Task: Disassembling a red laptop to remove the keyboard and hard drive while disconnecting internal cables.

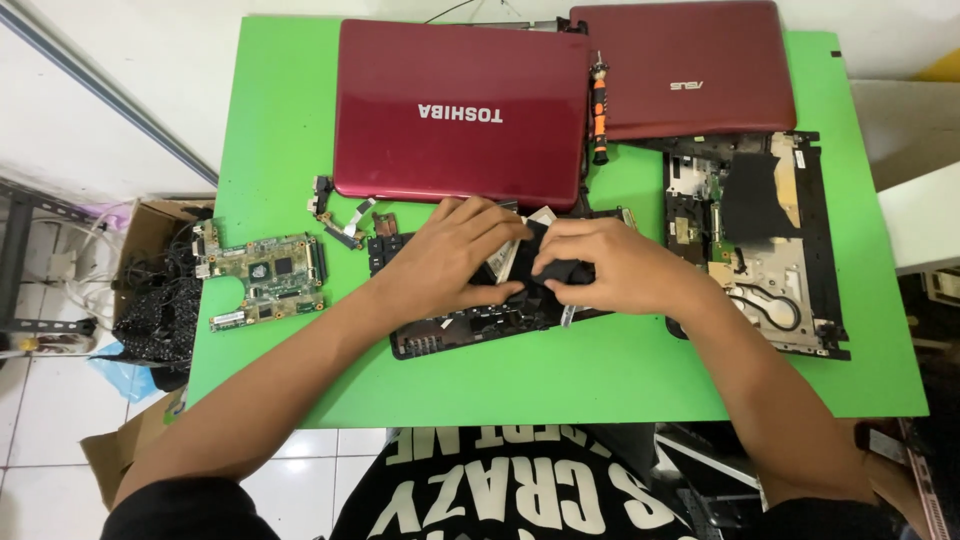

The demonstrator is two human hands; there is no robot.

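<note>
Both hands work over a black laptop base frame [470, 325] lying near the front edge of a green surface [280, 120]. The left hand [455, 255] rests palm down on the frame with its fingers [500, 225] spread flat, pressing on the parts beneath rather than closing on anything. The right hand [600, 265], touching the left at the frame's middle, has its fingers [560, 268] curled narrow around a small black part [560, 272] seated in the frame; how firmly it is pinched cannot be told. Just behind the frame lies a closed dark red laptop [460, 110], and beside that one a second, darker red laptop [690, 65]. An orange-and-black screwdriver [599, 105] lies in the gap between the two lids. To the right of the frame sits another opened black chassis [760, 240] with exposed boards and cables. To the frame's left lies a green circuit board [265, 275], with small loose connectors and ribbon pieces [340, 215] between board and frame. Off the surface's left edge stands a cardboard box of tangled black cables [160, 290].
</note>
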